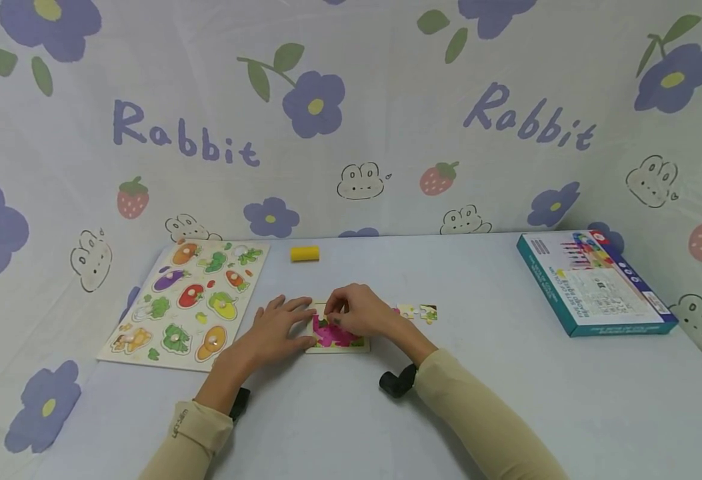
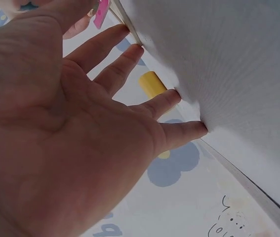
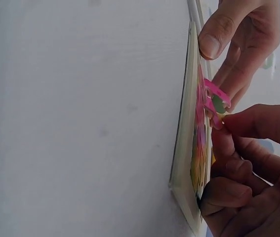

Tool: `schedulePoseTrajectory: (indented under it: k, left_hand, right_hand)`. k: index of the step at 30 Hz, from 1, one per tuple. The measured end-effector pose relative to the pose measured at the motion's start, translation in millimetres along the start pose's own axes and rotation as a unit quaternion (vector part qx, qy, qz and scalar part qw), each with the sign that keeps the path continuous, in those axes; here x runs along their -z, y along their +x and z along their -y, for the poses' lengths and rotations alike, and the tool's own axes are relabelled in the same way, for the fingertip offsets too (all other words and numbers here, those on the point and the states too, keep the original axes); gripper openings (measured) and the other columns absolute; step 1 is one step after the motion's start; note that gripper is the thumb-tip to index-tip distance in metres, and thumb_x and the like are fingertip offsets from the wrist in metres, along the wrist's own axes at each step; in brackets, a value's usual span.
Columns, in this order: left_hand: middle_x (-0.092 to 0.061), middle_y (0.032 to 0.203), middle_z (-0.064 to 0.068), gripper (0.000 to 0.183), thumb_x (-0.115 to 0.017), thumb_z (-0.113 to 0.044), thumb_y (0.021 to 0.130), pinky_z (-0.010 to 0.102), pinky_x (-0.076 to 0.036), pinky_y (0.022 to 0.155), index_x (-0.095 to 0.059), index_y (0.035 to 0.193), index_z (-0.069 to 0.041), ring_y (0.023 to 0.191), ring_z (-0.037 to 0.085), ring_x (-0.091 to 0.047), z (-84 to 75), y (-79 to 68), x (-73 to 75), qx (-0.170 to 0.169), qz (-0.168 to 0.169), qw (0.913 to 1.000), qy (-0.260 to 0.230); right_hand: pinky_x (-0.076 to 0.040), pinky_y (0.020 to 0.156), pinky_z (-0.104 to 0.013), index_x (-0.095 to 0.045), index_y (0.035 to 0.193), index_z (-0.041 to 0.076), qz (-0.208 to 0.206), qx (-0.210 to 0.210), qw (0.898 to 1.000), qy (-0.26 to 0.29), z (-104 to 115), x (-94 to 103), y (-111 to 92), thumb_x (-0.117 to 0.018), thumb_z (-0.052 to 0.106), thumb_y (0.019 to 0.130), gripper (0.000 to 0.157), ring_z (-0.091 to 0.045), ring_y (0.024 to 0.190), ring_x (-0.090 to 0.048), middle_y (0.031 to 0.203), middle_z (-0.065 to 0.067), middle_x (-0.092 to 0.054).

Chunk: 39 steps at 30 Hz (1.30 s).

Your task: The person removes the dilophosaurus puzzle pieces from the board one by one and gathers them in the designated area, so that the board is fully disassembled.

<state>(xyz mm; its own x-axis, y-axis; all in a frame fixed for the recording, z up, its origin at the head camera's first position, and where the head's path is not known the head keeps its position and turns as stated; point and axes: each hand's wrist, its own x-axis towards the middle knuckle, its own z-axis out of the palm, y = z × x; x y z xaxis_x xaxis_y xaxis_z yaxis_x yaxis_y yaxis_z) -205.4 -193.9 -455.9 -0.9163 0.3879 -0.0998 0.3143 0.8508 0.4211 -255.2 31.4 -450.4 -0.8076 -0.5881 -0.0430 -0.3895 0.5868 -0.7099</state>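
A small jigsaw board (image 1: 337,351) with a pale frame and a pink picture lies flat at the middle of the table. My right hand (image 1: 359,310) pinches a pink and green puzzle piece (image 3: 218,102) between thumb and index finger, tilted up over the board. My left hand (image 1: 274,331) is spread at the board's left side, thumb and fingertips right at the frame; in the left wrist view its outer fingers rest on the table. Loose puzzle pieces (image 1: 427,313) lie just right of the board, partly hidden behind the right wrist.
At the left lies a large vegetable peg board (image 1: 244,283). A yellow cylinder (image 1: 305,253) lies behind the jigsaw, near the back edge. A teal-edged flat box (image 1: 615,293) sits at the right. Patterned cloth (image 1: 381,107) hangs behind the table.
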Motion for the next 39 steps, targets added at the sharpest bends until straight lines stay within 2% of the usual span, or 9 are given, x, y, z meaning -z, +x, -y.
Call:
schedulePoseTrajectory:
  k: [10,20,29,39]
  left_hand:
    - [-0.044,0.169,0.009,0.058,-0.075,-0.036,0.099,0.083,-0.020,0.121,-0.060,0.151,-0.015,0.159,0.055,-0.026,-2.2,1.1,-0.2,0.007,0.002,1.0000,0.004]
    - [-0.043,0.169,0.008,0.058,-0.075,-0.034,0.098,0.083,-0.019,0.121,-0.061,0.151,-0.014,0.160,0.053,-0.025,-4.6,1.5,-0.6,0.012,0.001,0.9999,-0.006]
    - [-0.044,0.169,0.009,0.058,-0.076,-0.034,0.098,0.084,-0.020,0.120,-0.062,0.149,-0.013,0.158,0.054,-0.027,-5.0,1.5,-0.8,0.015,0.000,0.9999,0.003]
    - [-0.045,0.168,0.010,0.057,-0.077,-0.032,0.097,0.085,-0.019,0.119,-0.062,0.149,-0.013,0.158,0.055,-0.027,-5.4,1.1,-0.6,0.016,-0.001,0.9999,-0.004]
  right_hand:
    - [-0.048,0.071,-0.023,-0.076,0.100,0.009,0.003,-0.013,1.000,0.013,0.8,-0.4,4.4,-0.069,0.011,0.098,0.008,-0.012,0.079,-0.058,0.089,-0.002,-0.073]
    - [-0.048,0.075,-0.022,-0.075,0.100,0.008,0.008,-0.014,1.000,-0.001,3.3,-1.2,4.5,-0.067,0.010,0.096,0.009,-0.011,0.080,-0.058,0.089,-0.003,-0.071]
    - [-0.046,0.070,-0.022,-0.072,0.101,0.009,0.026,0.008,1.000,-0.003,1.4,0.8,2.1,-0.065,0.012,0.100,0.008,-0.011,0.076,-0.055,0.088,-0.001,-0.069]
    - [-0.046,0.069,-0.022,-0.068,0.104,0.011,0.029,0.029,0.999,0.006,-2.0,-2.4,-3.4,-0.064,0.014,0.104,0.005,-0.011,0.074,-0.054,0.090,-0.001,-0.069]
